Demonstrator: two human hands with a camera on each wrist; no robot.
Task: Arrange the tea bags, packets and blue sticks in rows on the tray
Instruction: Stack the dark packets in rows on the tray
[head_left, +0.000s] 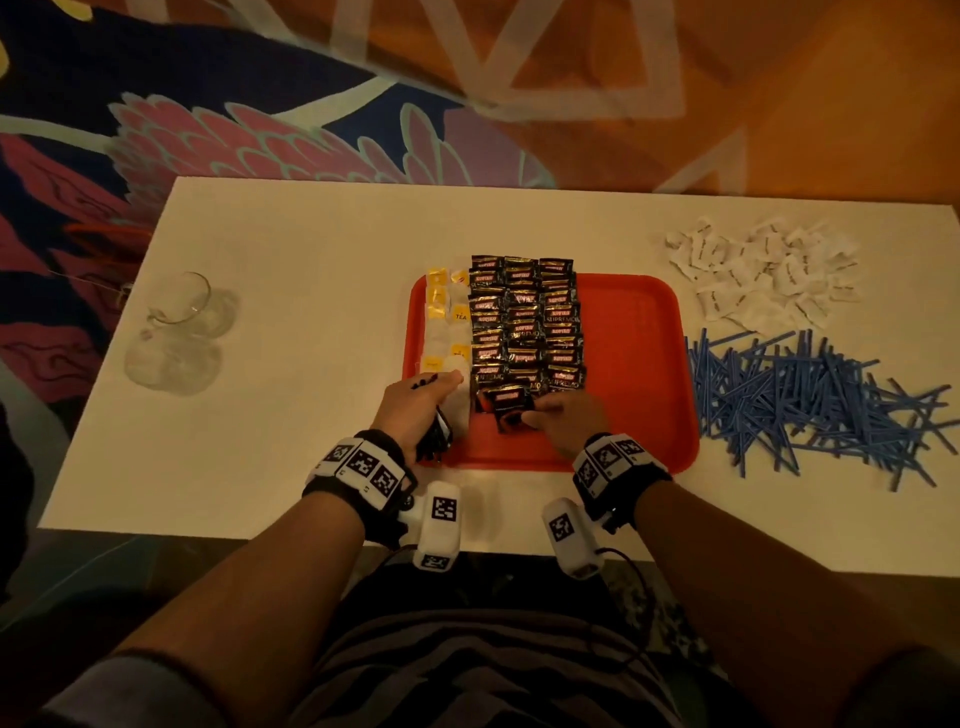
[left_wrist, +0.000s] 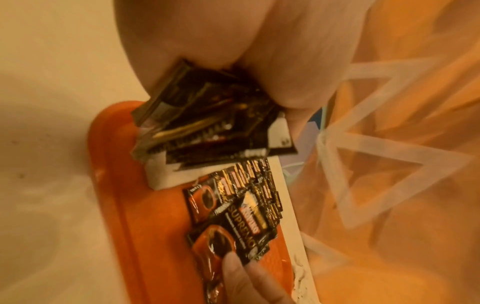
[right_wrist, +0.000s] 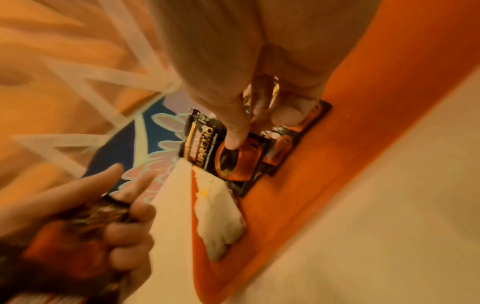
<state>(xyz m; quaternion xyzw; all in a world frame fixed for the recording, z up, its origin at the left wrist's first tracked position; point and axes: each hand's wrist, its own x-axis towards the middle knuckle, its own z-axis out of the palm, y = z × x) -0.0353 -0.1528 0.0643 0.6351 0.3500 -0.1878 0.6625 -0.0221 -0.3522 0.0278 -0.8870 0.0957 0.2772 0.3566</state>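
Glass first: a tipped clear cup lies on the white table, well left of the red tray. On the tray's left strip sit the tea bags, white and yellow, in two rough columns. My left hand hovers at the tray's near-left corner, fingers curled round a stack of black packets. Right of the tea bags, three columns of coffee packets overlap like shingles toward me. My right hand presses the nearest packet down on the tray's near middle, index fingertip on its printed cup; the fingers lie fairly straight, not pinching. The tray's right third is bare. Beyond the tray's right rim lie crumpled white sachets and, nearer me, the heap of blue sticks, none on the tray.

My worry: the overlapped columns are slippery foil, so a sideways nudge from my right fingertip could skew the row. The stack in my left hand could fan out and spill onto the near tea bag.
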